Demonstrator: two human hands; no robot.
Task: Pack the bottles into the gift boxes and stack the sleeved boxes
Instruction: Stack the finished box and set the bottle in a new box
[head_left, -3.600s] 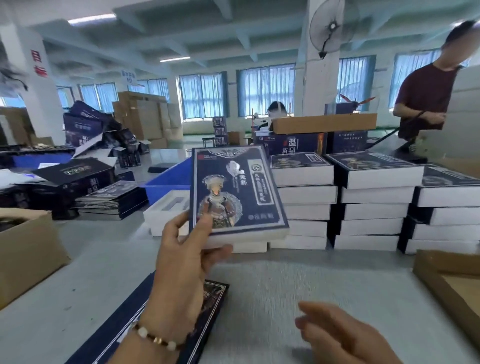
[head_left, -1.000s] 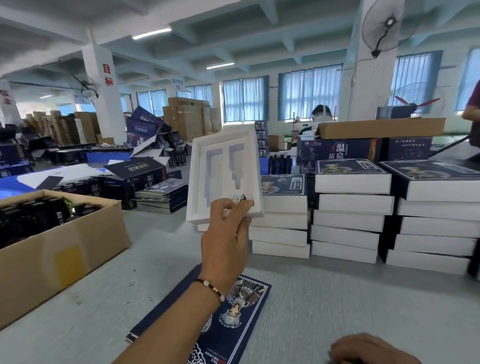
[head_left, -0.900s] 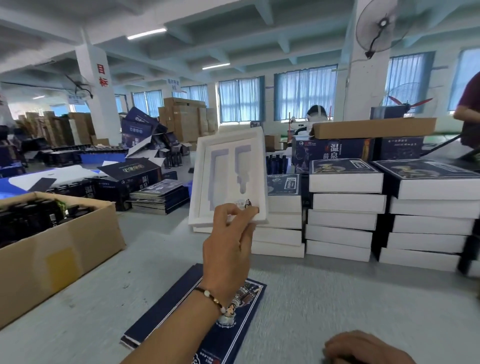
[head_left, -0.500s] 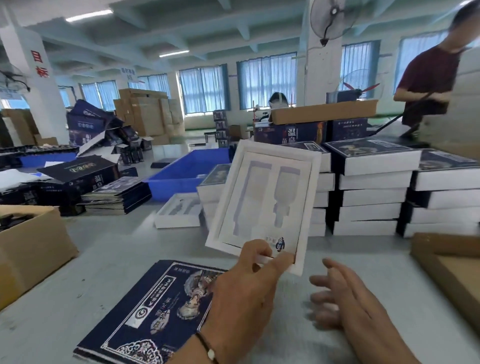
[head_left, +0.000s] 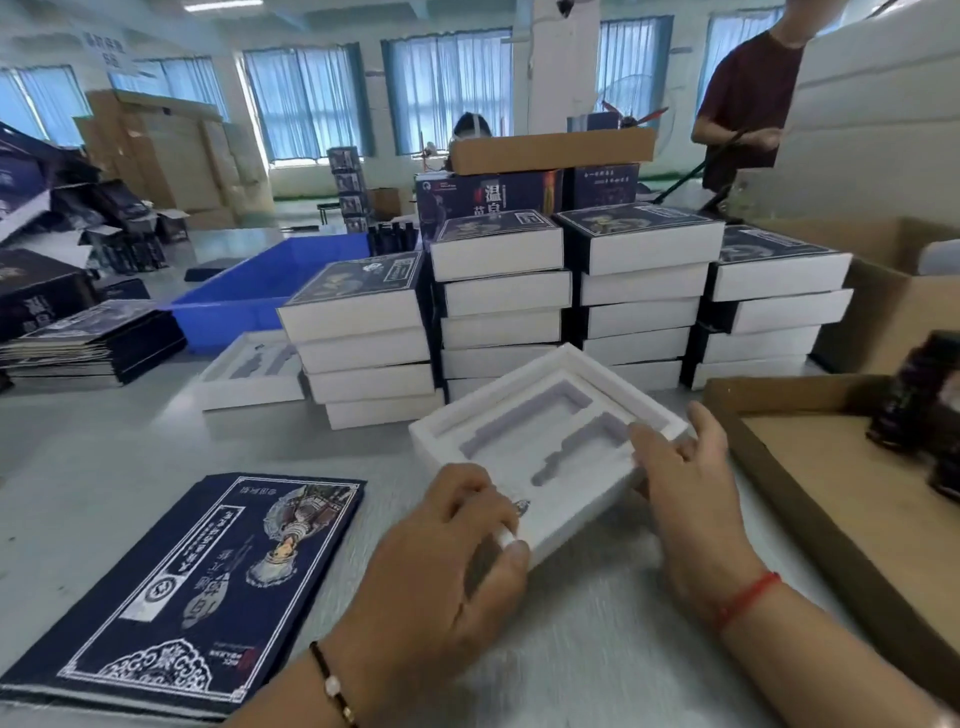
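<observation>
At centre frame, a left hand (head_left: 447, 551) pinches the near corner of a white foam tray (head_left: 545, 441), thumb on the outer edge and fingers curled over the rim, while the right hand (head_left: 685, 488) rests against the tray's right side with fingers extended along its wall. Two bottle-shaped cutouts in the tray lie bare, and it sits slightly tilted on the grey table (head_left: 104, 457). Just left of the hands, a flat navy printed sleeve (head_left: 187, 587) lies face up. Behind the tray, four stacks of sleeved boxes (head_left: 498, 291) stand side by side in a row, touching. A second foam tray (head_left: 249, 371) sits left of the stacks, near a blue plastic bin (head_left: 260, 286). At lower right, dark bottles (head_left: 919, 400), blurred, stand on a shallow cardboard tray (head_left: 810, 499). At far left rests a pile of flat sleeves (head_left: 88, 343). In the upper right, a person in a maroon shirt (head_left: 748, 98) stands behind the table.
</observation>
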